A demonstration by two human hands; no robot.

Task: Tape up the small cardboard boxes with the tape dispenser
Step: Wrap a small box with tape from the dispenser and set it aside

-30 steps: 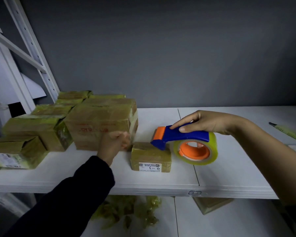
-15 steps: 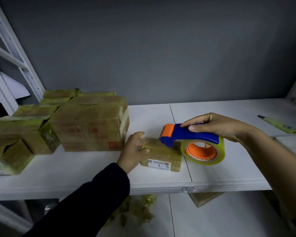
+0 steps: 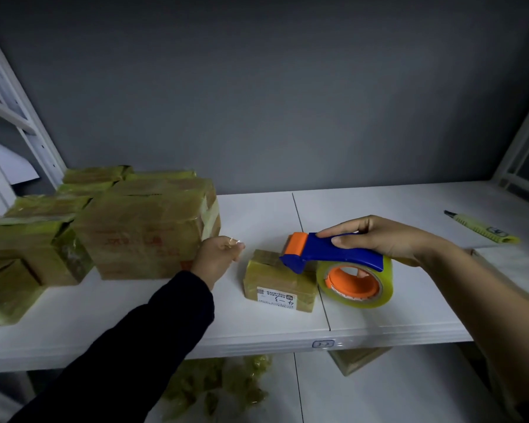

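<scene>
Shelf (image 3: 394,206): a white board across the middle of the frame. All the work sits on it.

Pile of boxes (image 3: 147,227): centre left to far left. Every one looks glossy with yellowish tape, so I judge this batch done. One at the far left edge (image 3: 9,285) seems to have a loose or open flap and may need another pass.

Tape scraps (image 3: 220,383): crumpled on the lower board, bottom centre, beside another box (image 3: 358,358) at the lower right whose state is hidden.

Tape dispenser (image 3: 333,254): blue handle, orange tip and clear roll, right of centre. Its nose is at the right end of the small box, but whether it is touching or just above is unclear.

Small box (image 3: 277,279): centre of the frame, flat on the shelf, white label facing the camera. It is the one in hand. It already shows tape on its faces, so likely a last strip remains.

Right hand (image 3: 379,239): fingers wrapped round the dispenser handle, thumb on top.

Left hand (image 3: 216,257): between the pile and the small box, touching neither. The fingers are curled, and a glint at the tips may be tape, but that is unclear.

Marker (image 3: 483,230): far right, untouched.
</scene>
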